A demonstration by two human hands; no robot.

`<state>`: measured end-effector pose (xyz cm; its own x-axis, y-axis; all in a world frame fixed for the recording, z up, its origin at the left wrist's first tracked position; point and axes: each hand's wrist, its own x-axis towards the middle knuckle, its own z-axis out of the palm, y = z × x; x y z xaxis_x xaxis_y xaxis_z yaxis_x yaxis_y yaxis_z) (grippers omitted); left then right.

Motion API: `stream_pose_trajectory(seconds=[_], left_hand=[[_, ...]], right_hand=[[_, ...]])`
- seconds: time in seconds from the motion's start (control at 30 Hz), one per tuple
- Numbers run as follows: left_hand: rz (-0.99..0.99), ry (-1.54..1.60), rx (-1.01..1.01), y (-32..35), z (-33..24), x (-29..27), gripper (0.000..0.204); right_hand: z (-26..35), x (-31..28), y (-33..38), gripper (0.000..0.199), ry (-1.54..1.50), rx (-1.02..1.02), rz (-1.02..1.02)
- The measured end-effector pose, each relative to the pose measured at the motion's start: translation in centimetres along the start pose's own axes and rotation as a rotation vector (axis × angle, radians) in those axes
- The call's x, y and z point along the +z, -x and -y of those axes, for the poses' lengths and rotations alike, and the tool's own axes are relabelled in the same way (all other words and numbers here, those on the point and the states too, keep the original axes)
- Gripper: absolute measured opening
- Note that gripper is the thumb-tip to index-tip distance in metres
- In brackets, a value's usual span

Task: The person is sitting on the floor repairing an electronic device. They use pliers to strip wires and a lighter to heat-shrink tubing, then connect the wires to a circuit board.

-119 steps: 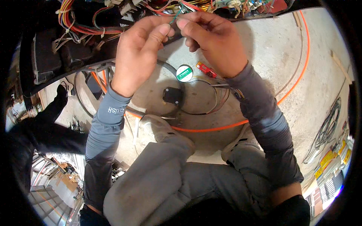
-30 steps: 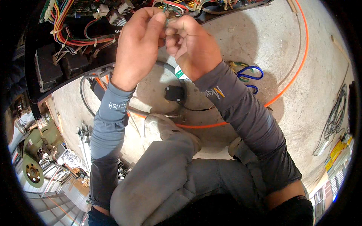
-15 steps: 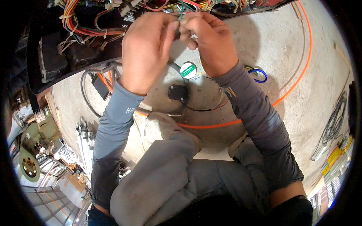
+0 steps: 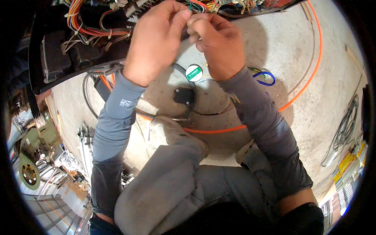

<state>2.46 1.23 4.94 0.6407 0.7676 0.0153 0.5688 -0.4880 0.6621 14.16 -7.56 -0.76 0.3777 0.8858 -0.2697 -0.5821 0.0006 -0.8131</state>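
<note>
At the top, in front of an opened machine housing point(image 4: 58, 62), my two hands meet fingertip to fingertip. A thin green wire point(image 4: 190, 6) comes down from the housing to where they meet. My left hand point(image 4: 154, 45) pinches it between thumb and forefinger. Close beside it, my right hand point(image 4: 222, 47) is closed too, thumb against curled fingers at the same spot. Its fingertips hide whatever they hold. A bundle of coloured wires point(image 4: 74, 19), bound with ties, runs along the housing left of my hands.
Below my hands, a green-and-white tape roll point(image 4: 194, 73) and a small black box point(image 4: 183, 96) lie on the concrete floor point(image 4: 290, 58). An orange hose point(image 4: 219, 131) curves around to the right. Beyond it lies a coiled grey cable point(image 4: 346, 121). Metal parts point(image 4: 84, 145) stand at the left.
My left hand has shifted up a little, its thumb now higher along the green wire. The right hand stays close to the same place, fingers still closed.
</note>
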Motion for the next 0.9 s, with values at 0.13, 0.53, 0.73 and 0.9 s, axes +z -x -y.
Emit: stream_pose_trajectory(seconds=[0.13, 0.53, 0.73, 0.9], left_hand=[[-0.216, -0.079, 0.11, 0.8, 2.0, 2.5, 0.026], [-0.163, 0.321, -0.08, 1.9, 0.9, 2.0, 0.022], [-0.147, -0.16, 0.216, 1.9, 1.4, 0.6, 0.019], [-0.206, -0.252, 0.292, 2.2, 1.2, 0.7, 0.013]], right_hand=[[-0.6, 1.2, 0.3, 0.02, -0.111, 0.076, -0.061], [-0.7, 1.2, 0.5, 0.022, -0.262, 0.181, -0.031], [0.2, -0.1, 0.0, 0.017, 0.009, -0.036, -0.005], [-0.5, -1.1, -0.2, 0.019, 0.374, -0.303, 0.064]])
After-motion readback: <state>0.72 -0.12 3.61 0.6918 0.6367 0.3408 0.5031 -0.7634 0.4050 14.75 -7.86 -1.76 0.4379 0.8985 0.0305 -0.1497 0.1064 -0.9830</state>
